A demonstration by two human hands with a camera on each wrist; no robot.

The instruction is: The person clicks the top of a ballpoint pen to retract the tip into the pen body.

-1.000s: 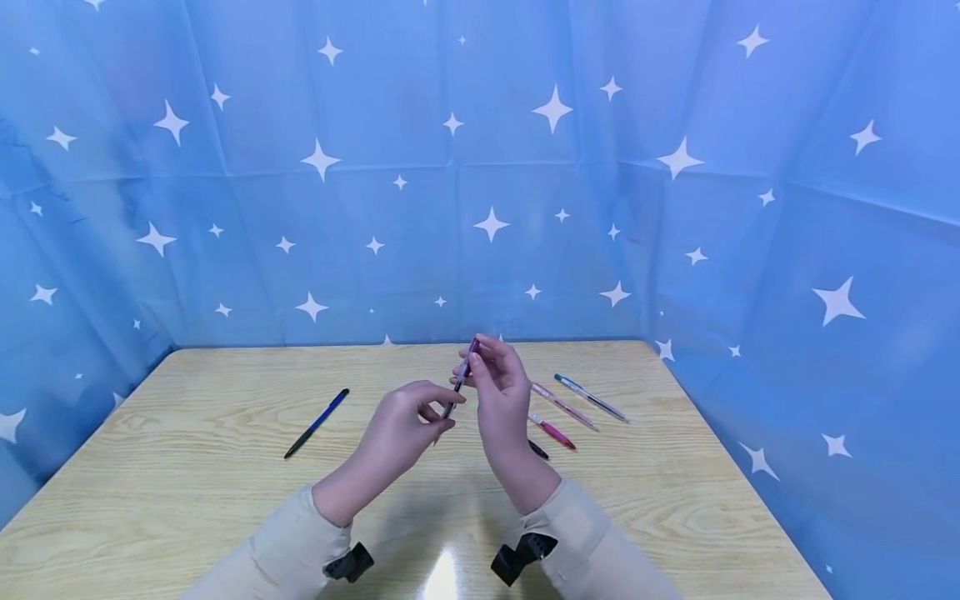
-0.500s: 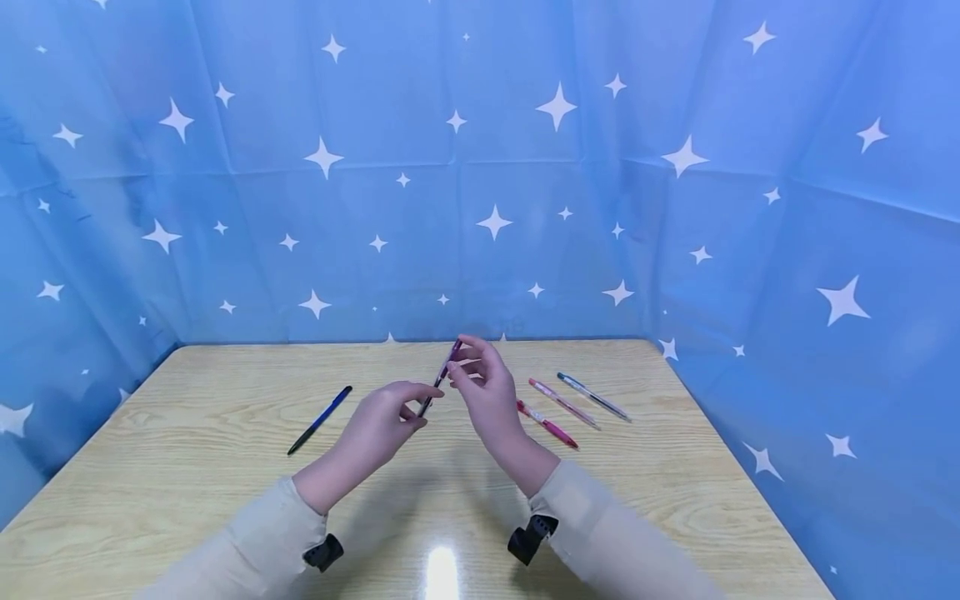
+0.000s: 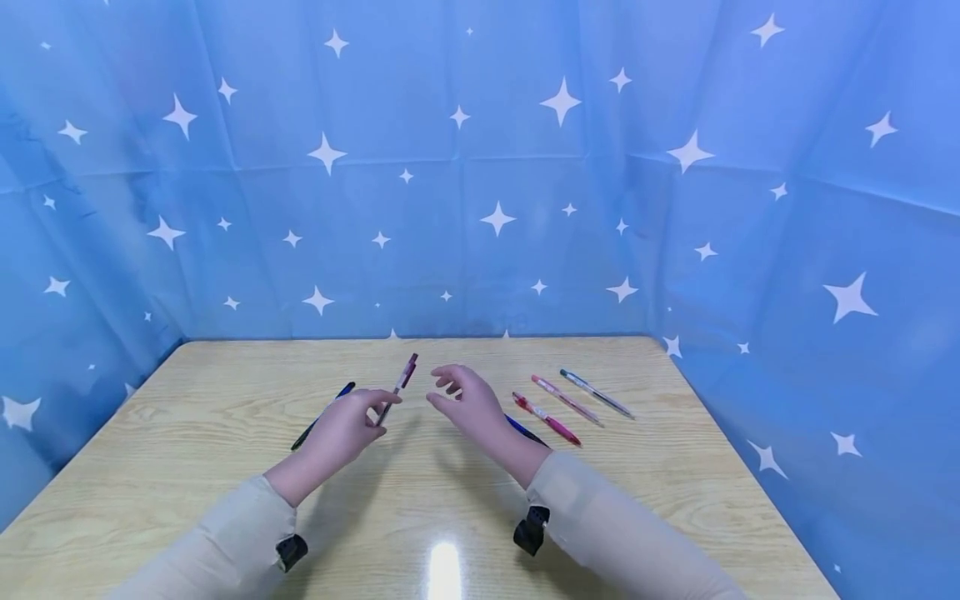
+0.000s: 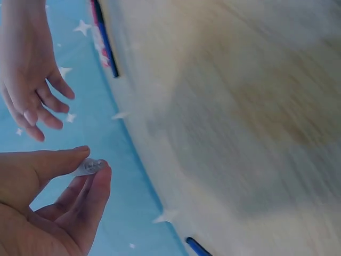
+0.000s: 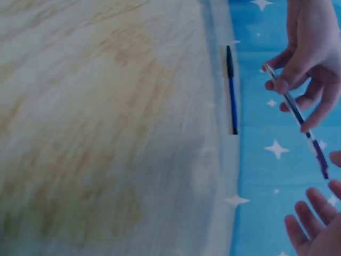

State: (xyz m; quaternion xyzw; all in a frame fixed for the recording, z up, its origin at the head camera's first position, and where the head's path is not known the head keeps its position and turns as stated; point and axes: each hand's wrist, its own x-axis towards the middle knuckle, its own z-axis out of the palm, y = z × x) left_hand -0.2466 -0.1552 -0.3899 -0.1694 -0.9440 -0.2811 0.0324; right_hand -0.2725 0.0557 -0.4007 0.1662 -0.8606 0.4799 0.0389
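My left hand [image 3: 341, 435] pinches a purple click pen [image 3: 406, 373] near its tip, above the table left of centre. The pen tilts up, its purple end pointing away. In the left wrist view the clear tip of the pen [image 4: 91, 166] shows between thumb and fingers. The right wrist view shows the whole pen [image 5: 302, 120] in the left hand [image 5: 314, 58]. To the right my right hand [image 3: 480, 412] holds nothing, its fingers loosely bent and apart from the pen.
A blue pen [image 3: 345, 389] lies partly behind the left hand. On the right lie a red-pink pen [image 3: 547, 419], a light pink pen [image 3: 567, 401], a teal-ended clear pen [image 3: 597, 393] and a dark blue pen [image 3: 527, 431], partly covered by the right forearm. A starry blue curtain [image 3: 420, 208] stands behind the table.
The right hand has let go of the purple pen's upper end. My left hand has carried the pen left and lower, towards the blue pen, and the hands have moved apart.
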